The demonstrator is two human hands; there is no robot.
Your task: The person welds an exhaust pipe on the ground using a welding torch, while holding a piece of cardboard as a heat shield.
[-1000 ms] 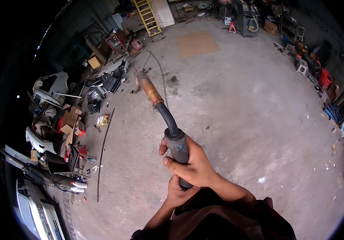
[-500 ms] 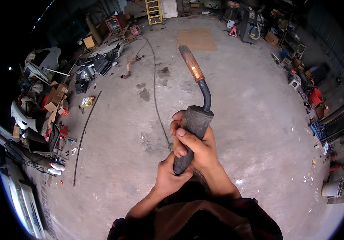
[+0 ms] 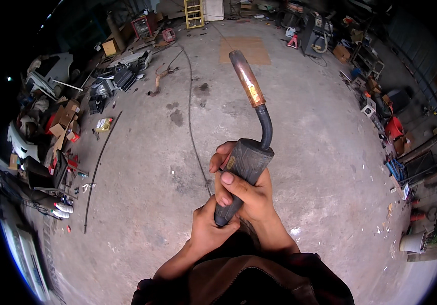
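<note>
A welding torch (image 3: 249, 157) with a dark handle, black bent neck and copper-coloured nozzle (image 3: 250, 84) points up and away from me, a thin wire sticking from its tip. My right hand (image 3: 249, 195) wraps round the handle, thumb across its front. Lower down, my left hand (image 3: 208, 226) grips the handle's bottom end. A cable (image 3: 190, 112) runs along the concrete floor (image 3: 320, 173) behind my hands.
A brown board (image 3: 244, 46) lies ahead near a yellow ladder (image 3: 194, 14). A bent rusty pipe (image 3: 157, 84) and long dark rod (image 3: 101, 168) lie left. Car parts (image 3: 53, 76) and boxes (image 3: 66, 119) line the left; a red bucket (image 3: 394, 127) and machine (image 3: 312, 38) stand right.
The torch has swung right from pointing up-left to pointing toward the board, its nozzle higher in the view. My hands have shifted slightly left and up, still gripping it, and the camera's view has turned.
</note>
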